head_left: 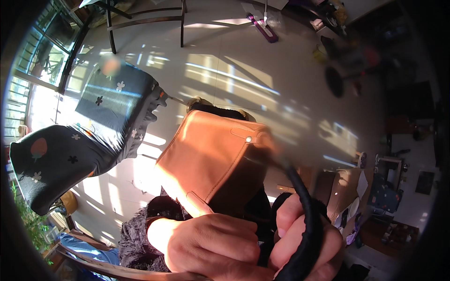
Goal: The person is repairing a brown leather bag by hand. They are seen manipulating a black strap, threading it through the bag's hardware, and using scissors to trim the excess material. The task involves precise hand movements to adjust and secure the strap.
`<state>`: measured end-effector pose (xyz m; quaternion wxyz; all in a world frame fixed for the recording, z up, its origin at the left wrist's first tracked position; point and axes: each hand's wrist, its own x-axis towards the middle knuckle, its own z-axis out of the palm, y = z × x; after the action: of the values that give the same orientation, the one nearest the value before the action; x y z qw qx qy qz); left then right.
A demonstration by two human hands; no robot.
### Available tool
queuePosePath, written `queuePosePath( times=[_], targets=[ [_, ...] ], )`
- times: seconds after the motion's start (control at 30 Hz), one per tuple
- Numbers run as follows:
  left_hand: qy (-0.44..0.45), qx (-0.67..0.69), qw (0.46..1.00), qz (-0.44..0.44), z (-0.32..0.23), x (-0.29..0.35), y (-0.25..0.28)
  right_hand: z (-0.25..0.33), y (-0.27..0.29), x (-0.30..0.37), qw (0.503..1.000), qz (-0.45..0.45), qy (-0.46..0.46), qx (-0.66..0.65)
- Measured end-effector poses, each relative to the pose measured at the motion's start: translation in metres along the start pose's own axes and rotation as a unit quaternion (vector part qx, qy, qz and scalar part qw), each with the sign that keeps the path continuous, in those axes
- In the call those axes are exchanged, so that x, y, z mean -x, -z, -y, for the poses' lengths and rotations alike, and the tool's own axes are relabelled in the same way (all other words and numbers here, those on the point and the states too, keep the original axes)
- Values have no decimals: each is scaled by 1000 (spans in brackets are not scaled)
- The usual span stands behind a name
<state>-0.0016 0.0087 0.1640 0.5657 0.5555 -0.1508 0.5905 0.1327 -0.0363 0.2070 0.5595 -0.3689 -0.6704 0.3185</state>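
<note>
An orange-brown handbag [206, 154] with stitched seams and a round metal stud rests tilted before me, its near side in dark shadow. From its right upper edge rises a curved handle [307, 201] covered in black wrapping. My right hand [288, 220] is closed around this handle close to the camera, partly hidden behind it. Just below the bag's lower edge, my left hand [211, 243] has its fingers curled in toward the right hand. Whatever those left fingers hold is out of sight. A fluffy black sleeve [136, 234] covers my left forearm.
To the left stands a chair with a dark grey flowered cover [108, 117]. A dark-legged piece of furniture [147, 23] and a purple mop head [262, 28] are farther off on the sunlit tile floor [215, 70]. Cardboard boxes [340, 187] stand at the right.
</note>
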Motion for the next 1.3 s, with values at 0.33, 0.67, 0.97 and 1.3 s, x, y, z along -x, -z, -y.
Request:
queuePosePath(
  times=[0.33,0.67,0.97,1.3],
  targets=[
    [-43,14,998,-36,14,3,-8,-2,7,-15,999,42,-4,-28],
    [81,18,992,99,5,-15,-2,23,25,-20,998,34,-19,-41],
    [125,71,972,187,36,-26,-17,48,51,-20,996,-1,27,-87],
    [166,71,978,109,21,-26,-23,-2,18,-62,825,119,275,-479]
  ],
)
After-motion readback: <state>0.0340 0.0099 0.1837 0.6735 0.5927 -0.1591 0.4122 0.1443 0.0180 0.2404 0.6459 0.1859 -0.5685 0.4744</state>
